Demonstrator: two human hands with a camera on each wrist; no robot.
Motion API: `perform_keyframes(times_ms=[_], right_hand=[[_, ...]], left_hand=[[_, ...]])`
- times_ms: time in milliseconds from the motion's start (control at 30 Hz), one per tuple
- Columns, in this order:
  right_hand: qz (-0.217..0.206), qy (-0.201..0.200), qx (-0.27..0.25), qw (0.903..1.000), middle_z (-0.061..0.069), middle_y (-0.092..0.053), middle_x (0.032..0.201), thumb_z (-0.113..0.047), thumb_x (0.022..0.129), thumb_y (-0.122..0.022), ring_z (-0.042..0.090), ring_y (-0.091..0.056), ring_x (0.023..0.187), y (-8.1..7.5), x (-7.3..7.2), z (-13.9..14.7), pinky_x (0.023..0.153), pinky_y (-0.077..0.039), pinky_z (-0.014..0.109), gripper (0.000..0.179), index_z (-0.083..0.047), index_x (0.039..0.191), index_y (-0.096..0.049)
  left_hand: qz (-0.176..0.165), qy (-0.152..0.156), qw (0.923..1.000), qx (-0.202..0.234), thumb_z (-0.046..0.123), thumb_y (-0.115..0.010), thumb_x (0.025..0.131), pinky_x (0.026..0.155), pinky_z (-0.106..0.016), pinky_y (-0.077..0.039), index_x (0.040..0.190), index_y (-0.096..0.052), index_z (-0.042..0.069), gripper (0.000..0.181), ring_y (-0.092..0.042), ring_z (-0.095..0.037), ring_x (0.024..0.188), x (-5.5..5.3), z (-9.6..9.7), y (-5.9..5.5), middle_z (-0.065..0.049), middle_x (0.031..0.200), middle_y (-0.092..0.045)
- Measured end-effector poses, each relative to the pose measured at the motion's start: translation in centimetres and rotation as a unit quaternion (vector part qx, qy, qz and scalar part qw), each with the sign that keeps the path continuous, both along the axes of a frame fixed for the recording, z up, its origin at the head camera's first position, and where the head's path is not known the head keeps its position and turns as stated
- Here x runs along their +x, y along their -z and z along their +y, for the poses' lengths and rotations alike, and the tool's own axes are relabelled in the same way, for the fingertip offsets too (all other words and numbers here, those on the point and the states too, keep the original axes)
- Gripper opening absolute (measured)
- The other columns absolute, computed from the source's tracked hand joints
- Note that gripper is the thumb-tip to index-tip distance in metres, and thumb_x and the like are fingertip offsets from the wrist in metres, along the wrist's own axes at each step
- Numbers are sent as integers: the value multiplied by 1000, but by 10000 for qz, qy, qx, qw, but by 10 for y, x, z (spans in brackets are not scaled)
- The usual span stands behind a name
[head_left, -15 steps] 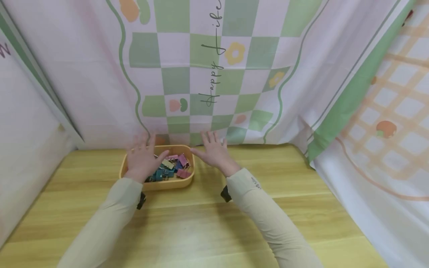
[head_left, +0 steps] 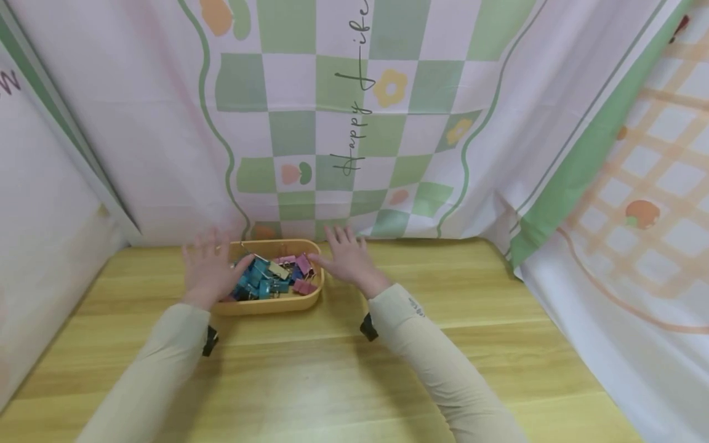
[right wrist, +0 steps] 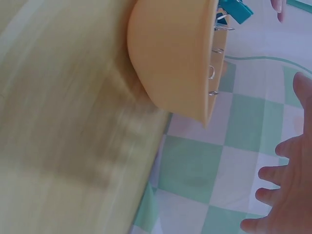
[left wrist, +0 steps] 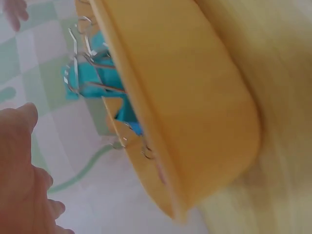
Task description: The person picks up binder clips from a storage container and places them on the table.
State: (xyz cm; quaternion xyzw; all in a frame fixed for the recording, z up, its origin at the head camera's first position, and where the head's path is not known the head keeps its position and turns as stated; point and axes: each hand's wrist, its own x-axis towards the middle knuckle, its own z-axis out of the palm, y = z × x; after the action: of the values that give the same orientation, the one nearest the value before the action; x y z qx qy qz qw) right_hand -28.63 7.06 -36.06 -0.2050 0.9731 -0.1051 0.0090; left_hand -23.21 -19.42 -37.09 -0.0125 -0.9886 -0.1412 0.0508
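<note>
A yellow-orange oval basket (head_left: 277, 306) stands on the wooden table, holding several binder clips (head_left: 260, 277) in teal, pink, blue and cream with silver wire handles. My left hand (head_left: 208, 271) is spread above the basket's left end, fingers apart and holding nothing. At the other end, my right hand (head_left: 350, 257) hovers with fingers spread, its thumb close to the right rim in the head view. In the left wrist view, teal clips (left wrist: 95, 78) rise above the basket's rim. The right wrist view shows the basket's side (right wrist: 170, 53) with wire handles poking over its edge.
The wooden table (head_left: 310, 381) runs back to a hanging cloth (head_left: 338, 135) with green checks, right behind the basket. More cloth hangs on the left (head_left: 50, 203) and on the right (head_left: 637, 258).
My left hand has moved left, uncovering more teal clips in the head view. My right hand has shifted slightly left and down toward the basket's right end. The basket stays in place.
</note>
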Motion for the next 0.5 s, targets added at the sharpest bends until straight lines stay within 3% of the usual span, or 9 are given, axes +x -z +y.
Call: perform_keyframes(times_ms=[200,500], right_hand=[[-71,19,130,9999,11,-8,152,-70,86,-31,34,-6,137,12,0,-6,108,-6,53,87,-16,149,-6],[-323,-208,-283,9989,12,-13,152,-58,91,-40,31,-8,137,30,3,-9,107,-9,56,81,-11,149,-8]], left_hand=[[-188,-18,9996,211,56,-32,94,101,-59,14,146,-3,-1,82,16,-50,128,8,-14,9,-28,147,13],[62,1,9989,458,55,-33,94,101,-63,9,146,-3,-1,82,11,-53,128,14,-35,31,-31,146,7]])
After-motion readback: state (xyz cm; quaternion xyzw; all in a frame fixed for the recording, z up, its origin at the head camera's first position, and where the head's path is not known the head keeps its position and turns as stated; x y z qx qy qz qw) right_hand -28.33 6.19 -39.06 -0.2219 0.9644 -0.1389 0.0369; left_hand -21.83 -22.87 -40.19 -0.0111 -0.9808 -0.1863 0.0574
